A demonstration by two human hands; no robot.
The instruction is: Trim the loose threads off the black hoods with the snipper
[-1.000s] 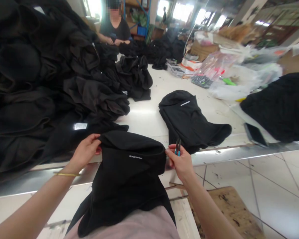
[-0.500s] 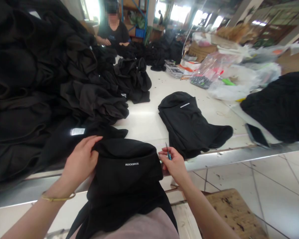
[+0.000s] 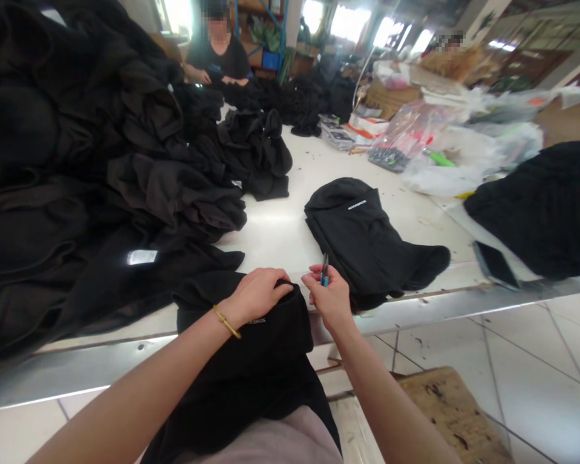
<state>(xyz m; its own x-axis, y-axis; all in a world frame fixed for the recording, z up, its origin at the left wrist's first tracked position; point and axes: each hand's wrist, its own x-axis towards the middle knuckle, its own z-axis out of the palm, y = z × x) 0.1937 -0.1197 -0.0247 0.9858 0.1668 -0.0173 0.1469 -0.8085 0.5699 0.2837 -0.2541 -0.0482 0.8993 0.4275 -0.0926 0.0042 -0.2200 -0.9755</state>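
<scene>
A black hood-like garment (image 3: 270, 348) with a small white logo lies over the table's front edge and down toward my lap. My left hand (image 3: 261, 293) reaches across it and pinches its upper edge near the right end, covering part of the logo. Just right of that edge, my right hand (image 3: 331, 296) is closed on small blue-handled thread snips (image 3: 324, 274), their points upward. Beyond my right hand lies a stack of similar black garments (image 3: 362, 238), the top one with a white logo strip.
A large heap of black garments (image 3: 77, 167) covers the left of the white table (image 3: 275, 229). A phone (image 3: 495, 264) lies near the front edge at right, by another black pile (image 3: 546, 206). Plastic bags (image 3: 468, 154) sit behind. Across the table is a person (image 3: 220, 58); a wooden stool (image 3: 454, 412) stands below.
My left hand has moved right, from the garment's left side to its upper right edge. My right hand has risen slightly, and the snips now point more upright.
</scene>
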